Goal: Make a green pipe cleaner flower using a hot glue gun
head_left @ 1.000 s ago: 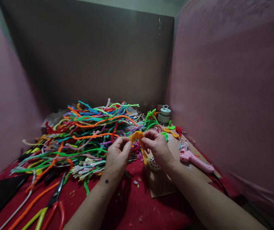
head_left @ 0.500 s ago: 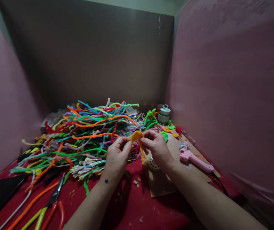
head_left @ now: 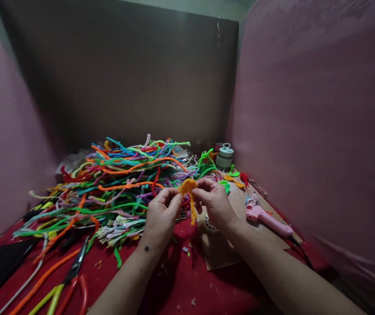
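An orange-yellow pipe cleaner [head_left: 187,187], bent into a rounded petal-like shape, is held up between my two hands. My left hand [head_left: 162,214] pinches its left edge with thumb and fingertips. On the other side, my right hand [head_left: 214,199] grips the right edge, its fingers curled. A loose tail of the pipe cleaner hangs down between the hands. Below it, partly behind my right hand, a pale yellow tape roll [head_left: 210,224] lies on a brown board [head_left: 222,253].
A large heap of colourful pipe cleaners [head_left: 124,175] spreads behind and left. Scissors [head_left: 74,275] with red and yellow handles lie front left on the red cloth [head_left: 187,288]. At right rests a pink glue gun-like tool [head_left: 269,221] with a cord; a grey-green jar [head_left: 225,156] stands behind.
Both hands keep their hold on the orange-yellow pipe cleaner. Its rounded part has turned slightly and looks fuller, and the hanging tail has shifted a little left.
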`<state>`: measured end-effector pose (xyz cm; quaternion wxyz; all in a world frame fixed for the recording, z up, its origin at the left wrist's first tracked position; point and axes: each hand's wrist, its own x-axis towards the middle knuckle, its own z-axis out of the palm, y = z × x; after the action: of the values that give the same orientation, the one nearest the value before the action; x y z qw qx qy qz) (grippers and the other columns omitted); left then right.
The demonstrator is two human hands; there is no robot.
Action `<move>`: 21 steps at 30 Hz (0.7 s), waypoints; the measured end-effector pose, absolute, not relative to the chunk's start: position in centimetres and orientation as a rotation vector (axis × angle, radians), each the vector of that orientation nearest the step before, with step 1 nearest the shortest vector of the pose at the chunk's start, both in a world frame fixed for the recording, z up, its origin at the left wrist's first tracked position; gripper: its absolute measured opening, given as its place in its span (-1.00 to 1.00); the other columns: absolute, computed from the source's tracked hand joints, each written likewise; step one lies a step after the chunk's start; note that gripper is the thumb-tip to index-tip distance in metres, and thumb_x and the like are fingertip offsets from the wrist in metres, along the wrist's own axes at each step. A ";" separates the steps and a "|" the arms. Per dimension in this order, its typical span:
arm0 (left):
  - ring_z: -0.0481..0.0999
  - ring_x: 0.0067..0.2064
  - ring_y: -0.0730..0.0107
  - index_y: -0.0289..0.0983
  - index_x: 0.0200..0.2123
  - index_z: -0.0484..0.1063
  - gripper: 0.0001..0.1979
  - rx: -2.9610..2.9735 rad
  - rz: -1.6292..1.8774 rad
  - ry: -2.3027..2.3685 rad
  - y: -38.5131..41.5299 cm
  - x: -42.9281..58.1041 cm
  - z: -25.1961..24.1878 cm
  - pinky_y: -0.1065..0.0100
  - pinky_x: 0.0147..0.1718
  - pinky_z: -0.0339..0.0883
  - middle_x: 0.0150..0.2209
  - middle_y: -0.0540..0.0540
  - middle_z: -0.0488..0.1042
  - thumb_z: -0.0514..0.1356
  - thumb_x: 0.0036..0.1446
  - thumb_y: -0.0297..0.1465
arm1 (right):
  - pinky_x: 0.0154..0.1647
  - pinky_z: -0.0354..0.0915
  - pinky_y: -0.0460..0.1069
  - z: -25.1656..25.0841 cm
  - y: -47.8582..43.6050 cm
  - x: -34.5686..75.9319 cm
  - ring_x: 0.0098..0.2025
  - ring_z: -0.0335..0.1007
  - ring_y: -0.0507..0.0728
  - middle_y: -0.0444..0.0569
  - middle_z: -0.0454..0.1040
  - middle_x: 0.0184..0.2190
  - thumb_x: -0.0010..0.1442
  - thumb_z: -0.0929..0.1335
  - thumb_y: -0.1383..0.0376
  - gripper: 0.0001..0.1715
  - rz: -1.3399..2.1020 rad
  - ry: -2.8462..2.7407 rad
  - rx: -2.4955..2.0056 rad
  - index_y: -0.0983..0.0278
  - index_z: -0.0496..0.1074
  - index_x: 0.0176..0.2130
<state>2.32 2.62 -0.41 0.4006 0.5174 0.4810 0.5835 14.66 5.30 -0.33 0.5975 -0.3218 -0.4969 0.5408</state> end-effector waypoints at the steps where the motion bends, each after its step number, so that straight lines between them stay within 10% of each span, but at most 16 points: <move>1: 0.24 -0.56 0.55 -0.31 -0.41 0.38 -0.81 1.313 1.474 1.216 2.6 2.3 -0.4 0.49 -0.57 0.10 -0.56 0.06 0.34 0.20 -0.06 -0.30 | -0.78 0.14 -0.18 -0.3 5.3 14.7 -0.76 0.14 -0.08 -0.29 0.28 -0.75 -0.10 0.33 0.41 -0.92 1.254 -1.151 -0.749 0.30 0.29 -0.52; 21: 0.31 -0.48 0.48 -0.29 -0.38 0.38 -0.84 1.489 1.483 1.290 2.4 2.3 -0.6 0.46 -0.49 0.17 -0.49 0.03 0.38 0.16 0.01 -0.30 | -0.79 0.11 -0.19 -0.2 5.1 14.6 -0.76 0.13 -0.09 -0.28 0.26 -0.74 -0.09 0.33 0.37 -0.92 1.217 -1.181 -0.803 0.29 0.28 -0.51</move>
<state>2.32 2.43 -0.64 0.3317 0.5696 0.4935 0.5674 14.60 5.12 -0.15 0.5911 -0.3452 -0.5077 0.5231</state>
